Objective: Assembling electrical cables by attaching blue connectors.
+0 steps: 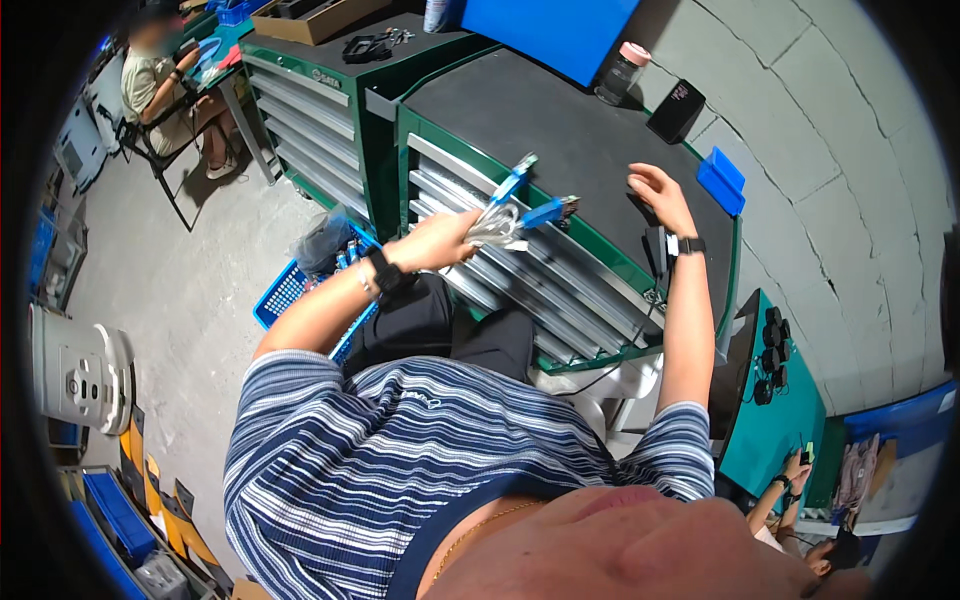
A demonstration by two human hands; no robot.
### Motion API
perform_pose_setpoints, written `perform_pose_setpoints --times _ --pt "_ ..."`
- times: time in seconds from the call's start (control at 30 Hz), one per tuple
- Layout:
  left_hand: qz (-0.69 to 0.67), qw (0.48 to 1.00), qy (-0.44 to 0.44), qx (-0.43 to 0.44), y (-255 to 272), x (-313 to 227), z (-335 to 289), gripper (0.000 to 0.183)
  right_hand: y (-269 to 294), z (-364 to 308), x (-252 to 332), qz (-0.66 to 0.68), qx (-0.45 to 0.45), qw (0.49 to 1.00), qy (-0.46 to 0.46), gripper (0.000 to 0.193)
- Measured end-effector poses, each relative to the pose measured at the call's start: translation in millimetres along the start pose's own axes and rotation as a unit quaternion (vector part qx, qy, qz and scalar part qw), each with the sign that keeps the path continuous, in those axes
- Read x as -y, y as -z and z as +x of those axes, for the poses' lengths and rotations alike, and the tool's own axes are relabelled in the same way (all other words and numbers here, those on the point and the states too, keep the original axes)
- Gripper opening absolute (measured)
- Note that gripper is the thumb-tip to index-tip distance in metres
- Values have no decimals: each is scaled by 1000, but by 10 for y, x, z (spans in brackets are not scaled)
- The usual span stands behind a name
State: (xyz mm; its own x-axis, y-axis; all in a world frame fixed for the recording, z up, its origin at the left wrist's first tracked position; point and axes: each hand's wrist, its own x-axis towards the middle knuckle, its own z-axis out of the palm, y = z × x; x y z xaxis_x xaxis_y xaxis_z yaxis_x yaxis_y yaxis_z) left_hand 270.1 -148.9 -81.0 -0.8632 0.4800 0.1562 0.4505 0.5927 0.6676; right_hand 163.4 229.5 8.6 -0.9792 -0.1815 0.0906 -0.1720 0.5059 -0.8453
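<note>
My left hand (445, 240) is closed round a looped, pale grey cable (497, 228) with blue connector ends. One blue end points up and away from me, the other to the right, over the front edge of the tool cabinet (520, 110). Over the right part of the cabinet's black top hovers my right hand (660, 195), its fingers loosely bent and nothing visible in them. Close to my right wrist is a small black object (655, 250), partly hidden by the arm; I cannot make out its kind.
A blue basket (285, 293) with bagged items stands on the floor by my left arm. On the cabinet are a pink-lidded bottle (622, 72), a phone (676, 110), a blue bin (721, 180) and a blue panel (550, 30). One person sits far left; another's hands show lower right.
</note>
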Motion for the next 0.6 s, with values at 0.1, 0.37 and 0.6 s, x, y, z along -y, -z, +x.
perform_pose_setpoints --times 0.1,0.37,0.6 --pt "-177 983 14 38 -121 275 -515 25 -283 -560 271 61 -122 984 114 28" --pt "-136 982 -2 131 -187 554 -1121 27 -1901 -2016 -154 238 347 903 -90 41" --pt "-86 978 -143 128 -327 463 -1037 38 -2914 -2317 -801 510 265 809 -125 83"
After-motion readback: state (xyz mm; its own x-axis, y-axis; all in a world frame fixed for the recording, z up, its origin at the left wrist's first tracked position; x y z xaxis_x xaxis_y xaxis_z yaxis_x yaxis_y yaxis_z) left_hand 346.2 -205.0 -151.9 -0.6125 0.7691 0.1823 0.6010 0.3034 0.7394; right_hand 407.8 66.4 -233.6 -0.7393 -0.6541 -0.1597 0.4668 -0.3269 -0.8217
